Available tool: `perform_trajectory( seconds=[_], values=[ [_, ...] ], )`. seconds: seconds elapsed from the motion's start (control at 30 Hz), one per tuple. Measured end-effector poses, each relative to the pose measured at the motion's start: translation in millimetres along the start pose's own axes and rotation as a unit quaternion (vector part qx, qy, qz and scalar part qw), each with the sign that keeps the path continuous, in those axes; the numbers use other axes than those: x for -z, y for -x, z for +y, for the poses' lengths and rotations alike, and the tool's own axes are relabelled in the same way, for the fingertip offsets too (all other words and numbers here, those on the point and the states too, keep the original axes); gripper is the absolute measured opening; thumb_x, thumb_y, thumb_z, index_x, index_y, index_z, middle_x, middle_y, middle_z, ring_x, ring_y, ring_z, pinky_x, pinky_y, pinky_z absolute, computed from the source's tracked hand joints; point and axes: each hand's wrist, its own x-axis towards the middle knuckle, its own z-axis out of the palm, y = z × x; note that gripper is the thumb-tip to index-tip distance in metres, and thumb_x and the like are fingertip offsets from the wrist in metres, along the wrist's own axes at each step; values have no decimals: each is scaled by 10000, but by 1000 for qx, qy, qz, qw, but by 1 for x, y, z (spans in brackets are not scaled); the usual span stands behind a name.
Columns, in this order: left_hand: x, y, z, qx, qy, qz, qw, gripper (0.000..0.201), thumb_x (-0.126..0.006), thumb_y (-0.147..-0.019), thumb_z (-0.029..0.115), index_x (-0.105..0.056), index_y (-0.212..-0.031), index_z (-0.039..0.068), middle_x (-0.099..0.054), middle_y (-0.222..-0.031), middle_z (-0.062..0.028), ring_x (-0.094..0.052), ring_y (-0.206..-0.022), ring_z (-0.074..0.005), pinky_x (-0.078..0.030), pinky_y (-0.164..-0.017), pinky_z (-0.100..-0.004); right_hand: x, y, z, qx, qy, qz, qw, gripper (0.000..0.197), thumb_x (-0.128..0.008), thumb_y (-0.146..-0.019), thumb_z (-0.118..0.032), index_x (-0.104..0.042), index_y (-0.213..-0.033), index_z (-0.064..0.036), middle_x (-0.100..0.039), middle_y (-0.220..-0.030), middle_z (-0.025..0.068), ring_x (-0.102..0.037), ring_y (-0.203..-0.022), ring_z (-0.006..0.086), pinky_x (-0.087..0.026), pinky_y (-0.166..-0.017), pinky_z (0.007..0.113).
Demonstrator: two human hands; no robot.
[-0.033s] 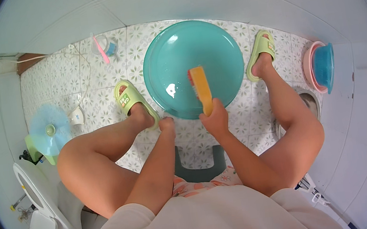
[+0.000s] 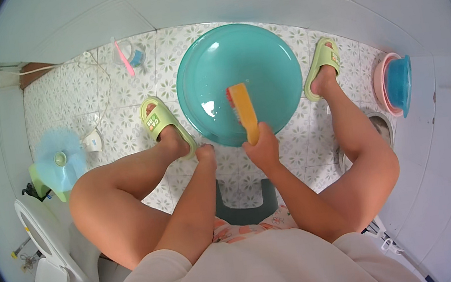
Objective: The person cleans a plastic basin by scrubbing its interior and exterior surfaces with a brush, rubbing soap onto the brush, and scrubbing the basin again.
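Observation:
A scrub brush [image 2: 245, 112] with a yellow back and red-and-white bristles is gripped by its handle in my right hand [image 2: 262, 146]. It is held over the near part of a large round teal basin [image 2: 277, 56], its bristles facing left. A little water and some bright reflections show inside the basin. My left hand [image 2: 205, 153] is closed beside the basin's near left edge, next to my left slipper [image 2: 159, 118]. Its fingers curl out of sight, so whether they hold anything is hidden.
At far left are a clear cup [image 2: 135, 55] with a pink-handled brush [image 2: 123, 57], and a blue-bladed fan [image 2: 60, 159] with a cord. A white toilet [image 2: 59, 251] stands lower left. Pink and blue basins [image 2: 399, 85] lean on the right wall. A dark green stool [image 2: 247, 214] is beneath me.
The brush and my right hand have shifted slightly to the left over the basin. My left hand stays in place.

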Motion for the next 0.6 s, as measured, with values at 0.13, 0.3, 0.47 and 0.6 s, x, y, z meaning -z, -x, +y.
perform_trajectory(
  seconds=[0.13,0.3,0.47,0.6],
  values=[
    [-35,27,6,60,49,-10,997,420,-521,-816,74,-513,-1229,2,-607,-1069,-103,-565,-906,-210,-458,-750,-322,-16,0,10,44,35,-2,998,320,-640,-652,-114,-475,-912,-28,-535,-857,182,-543,-836,398,-448,-699,447],
    [-32,33,18,75,200,-55,975,346,-476,-818,68,-570,-1147,126,-533,-898,23,-453,-767,-132,-340,-750,-341,-28,-1,-9,77,54,42,995,306,-624,-656,-103,-466,-908,-31,-518,-836,168,-529,-804,395,-436,-671,476],
    [-43,39,28,130,246,-165,946,390,-483,-793,44,-560,-1164,137,-527,-921,27,-435,-828,-113,-282,-904,-386,-17,-24,-4,9,115,26,993,313,-628,-649,-98,-449,-896,-28,-521,-863,167,-528,-850,382,-448,-681,474],
    [-29,45,27,139,255,-210,933,451,-505,-744,59,-540,-1187,137,-515,-1026,13,-453,-987,-145,-236,-1001,-418,1,-36,-4,-24,90,4,996,332,-633,-652,-92,-447,-915,-12,-521,-921,180,-519,-908,387,-444,-739,473]
  ],
)
